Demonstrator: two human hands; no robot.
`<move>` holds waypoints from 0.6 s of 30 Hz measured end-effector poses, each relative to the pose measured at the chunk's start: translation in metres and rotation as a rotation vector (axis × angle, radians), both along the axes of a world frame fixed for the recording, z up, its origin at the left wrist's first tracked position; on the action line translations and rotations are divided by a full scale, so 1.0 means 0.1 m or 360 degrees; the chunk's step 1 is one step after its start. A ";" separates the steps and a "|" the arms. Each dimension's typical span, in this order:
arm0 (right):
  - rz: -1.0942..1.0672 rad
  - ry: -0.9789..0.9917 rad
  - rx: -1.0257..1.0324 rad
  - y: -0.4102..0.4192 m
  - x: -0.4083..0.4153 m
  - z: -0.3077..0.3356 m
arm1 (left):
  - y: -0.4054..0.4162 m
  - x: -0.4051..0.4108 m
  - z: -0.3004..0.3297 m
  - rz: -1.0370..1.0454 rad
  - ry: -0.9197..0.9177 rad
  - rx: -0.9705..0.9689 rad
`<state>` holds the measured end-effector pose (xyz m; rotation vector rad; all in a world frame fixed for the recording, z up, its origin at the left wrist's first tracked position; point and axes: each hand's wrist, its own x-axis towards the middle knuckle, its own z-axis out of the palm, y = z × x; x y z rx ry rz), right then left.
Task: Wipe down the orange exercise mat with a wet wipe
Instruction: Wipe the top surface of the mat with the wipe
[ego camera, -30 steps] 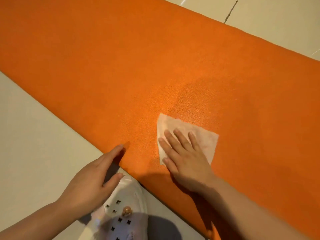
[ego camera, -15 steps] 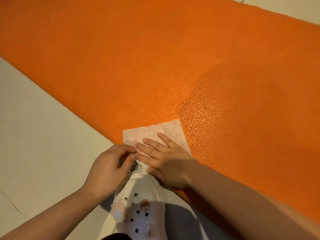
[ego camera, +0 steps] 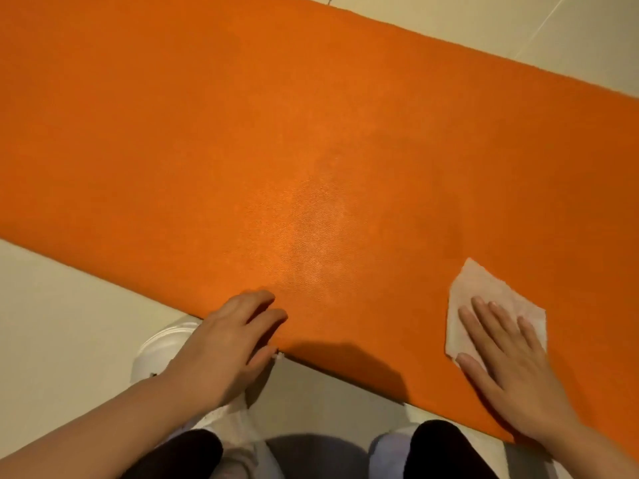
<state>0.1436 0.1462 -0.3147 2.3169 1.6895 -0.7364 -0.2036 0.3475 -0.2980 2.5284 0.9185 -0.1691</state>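
Note:
The orange exercise mat (ego camera: 311, 133) lies flat on the floor and runs across the whole view from upper left to lower right. A white wet wipe (ego camera: 484, 292) is spread on the mat near its near edge at the right. My right hand (ego camera: 508, 361) presses flat on the wipe with straight, spread fingers and covers its lower half. My left hand (ego camera: 228, 344) rests at the mat's near edge in the middle, fingers loosely bent, tips touching the mat. A damp sheen shows on the mat between the hands.
Pale floor tiles (ego camera: 69, 323) surround the mat on the near left and far right. My white shoes (ego camera: 162, 344) and dark trouser legs (ego camera: 446, 447) sit just below the mat's near edge.
My right hand slid the wipe from beside the left hand far to the right along the near edge. The left hand let go of the wipe's corner and stayed at the edge.

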 end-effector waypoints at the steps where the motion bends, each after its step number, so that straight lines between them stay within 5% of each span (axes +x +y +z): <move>1: -0.0217 -0.0038 0.0007 -0.08 0.07 0.01 | -0.04 0.03 -0.01 -0.0045 0.0034 0.0030; 5: -0.0628 -0.0117 0.0018 -0.21 -0.13 0.01 | -0.15 0.11 -0.03 0.0019 0.0039 0.0092; 10: -0.0001 0.0054 0.0090 -0.09 -0.69 -0.13 | -0.17 0.29 -0.02 -0.0011 0.0095 0.0223; 18: 0.0353 0.0265 0.0337 0.87 -0.69 -0.17 | -0.15 0.58 0.06 -0.0131 0.0416 0.0167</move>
